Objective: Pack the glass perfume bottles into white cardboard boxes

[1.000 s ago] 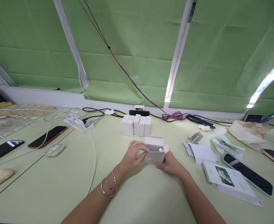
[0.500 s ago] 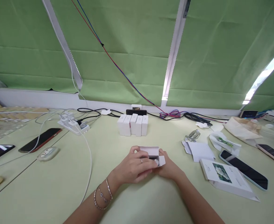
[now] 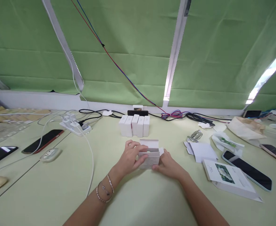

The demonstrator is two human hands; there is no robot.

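Note:
Between my hands stands a small white cardboard box (image 3: 149, 161), upright on the table with its top flap raised at the back and a side flap sticking out to the right. My left hand (image 3: 131, 156) grips its left side, thumb on the front and fingers over the top edge. On the other side, my right hand (image 3: 169, 164) holds the box's lower right, thumb at the front corner. What lies inside the box is mostly hidden. Behind it, several closed white boxes (image 3: 134, 126) stand in a row.
A power strip (image 3: 75, 126) and white cable lie left, beside a red-edged phone (image 3: 44, 141). To the right are a folded white card (image 3: 203, 151), a flattened printed box (image 3: 230, 179), a dark phone (image 3: 247, 171) and a clear glass-like object (image 3: 195, 136). Black cables (image 3: 200, 118) run along the back.
The box has turned upright, so its front now faces me. My left fingers have drawn back from its opening to its left side; the round white item seen inside is now hidden.

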